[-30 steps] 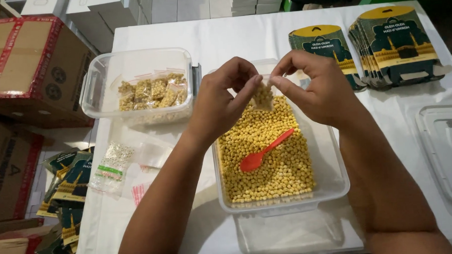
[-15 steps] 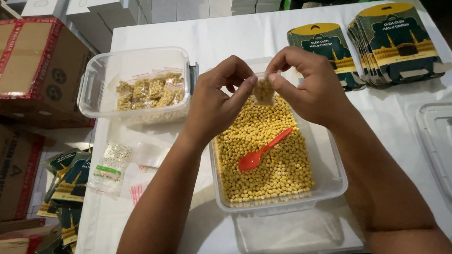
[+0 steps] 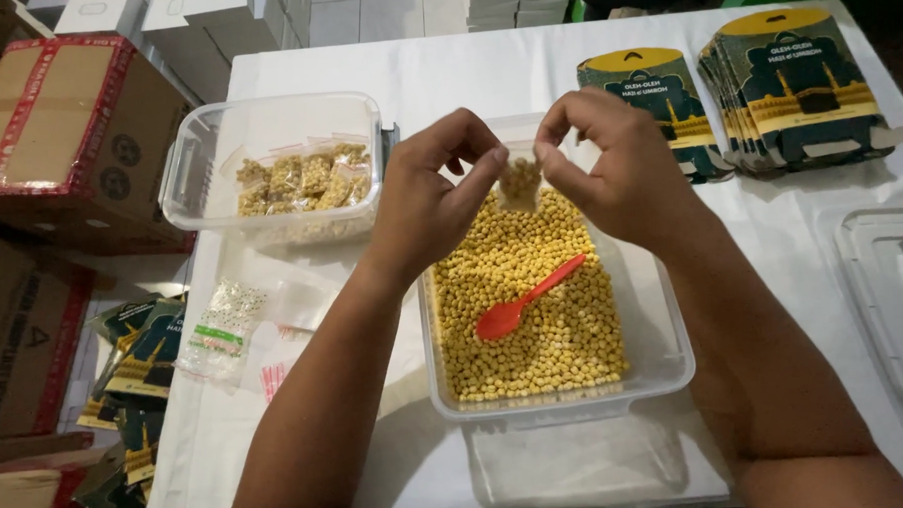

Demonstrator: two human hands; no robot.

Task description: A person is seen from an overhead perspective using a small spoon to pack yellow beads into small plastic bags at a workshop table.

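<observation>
My left hand [image 3: 431,190] and my right hand [image 3: 623,163] pinch the top edge of a small clear bag [image 3: 520,183] partly filled with yellow round pieces, each hand at one side of it. The bag hangs over the far end of a clear plastic tub [image 3: 665,362] full of the same yellow pieces. A red plastic spoon [image 3: 523,302] lies on the pieces in the tub, handle pointing up to the right.
A second clear tub [image 3: 193,158] at the left holds several filled small bags. Dark green printed card packs [image 3: 801,87] are stacked at the far right. A clear lid [image 3: 889,309] lies at the right edge, empty bags [image 3: 224,317] at the left, cardboard boxes [image 3: 57,128] beside the table.
The hands stay over the tub with the small bag between them; the fingers have shifted along its top edge and the bag hangs a little more freely.
</observation>
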